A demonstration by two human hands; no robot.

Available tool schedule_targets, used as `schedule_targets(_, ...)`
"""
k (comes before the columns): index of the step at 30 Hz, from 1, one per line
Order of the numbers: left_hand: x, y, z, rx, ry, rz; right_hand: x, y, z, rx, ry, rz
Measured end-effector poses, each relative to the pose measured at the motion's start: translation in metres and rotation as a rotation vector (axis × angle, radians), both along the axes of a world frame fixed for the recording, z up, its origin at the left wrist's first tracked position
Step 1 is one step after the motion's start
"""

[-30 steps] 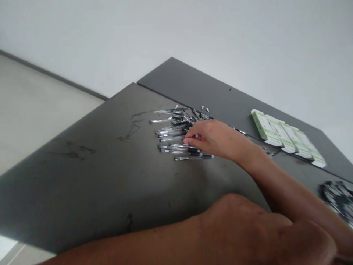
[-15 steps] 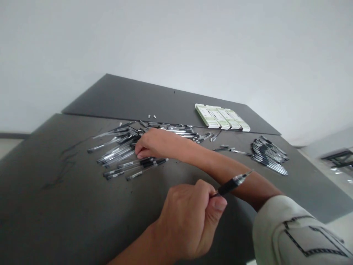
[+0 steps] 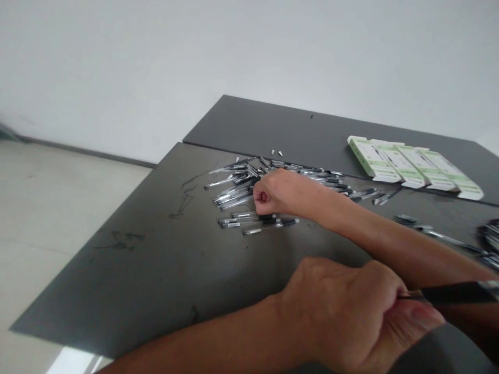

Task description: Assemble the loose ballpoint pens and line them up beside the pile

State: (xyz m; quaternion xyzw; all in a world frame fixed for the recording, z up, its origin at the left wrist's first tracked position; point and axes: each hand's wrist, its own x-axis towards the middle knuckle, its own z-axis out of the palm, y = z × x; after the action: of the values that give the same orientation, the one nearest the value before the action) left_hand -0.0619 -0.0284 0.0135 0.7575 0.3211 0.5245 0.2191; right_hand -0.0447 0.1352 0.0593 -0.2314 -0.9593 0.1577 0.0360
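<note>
My left hand [image 3: 343,311] is closed in the foreground, its thumb and fingers pinching a pen [image 3: 454,293] with a dark grip that points right and runs out of view. Beyond it, my right arm crosses from the right. My right hand [image 3: 275,191] rests at a heap of clear-barrelled pens [image 3: 236,195] with black ends, its fingers curled in; whatever they may hold is hidden. Just below that hand, a few loose pens [image 3: 268,227] lie on the dark table [image 3: 156,270].
Several flat green-and-white cartons [image 3: 405,161] overlap at the back right. Another group of pens [image 3: 491,236] is cut off at the right edge. Small white tips [image 3: 279,153] lie behind the heap. A pale wall [image 3: 249,47] stands behind the table.
The view has turned left, so the table and pens appear further right. My left hand and its pen look larger and further right. My right hand stays at the heap, fingers curled.
</note>
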Motion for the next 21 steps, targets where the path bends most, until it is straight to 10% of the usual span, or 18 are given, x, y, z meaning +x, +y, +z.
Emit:
schedule_targets(6, -0.003, 0.002, 0.0, 0.113, -0.161, 0.058, 0.075, -0.019, 0.02, -0.098, 0.299, -0.356)
schedule_targets(13, -0.008, 0.002, 0.001, -0.242, -0.002, -0.073, 0.179, -0.085, 0.004, -0.727, 0.732, -0.956)
schedule_targets(21, -0.016, 0.017, 0.005, -0.631, 0.029, -0.081, 0.217, -0.101, -0.026, -0.846, 0.627, -0.97)
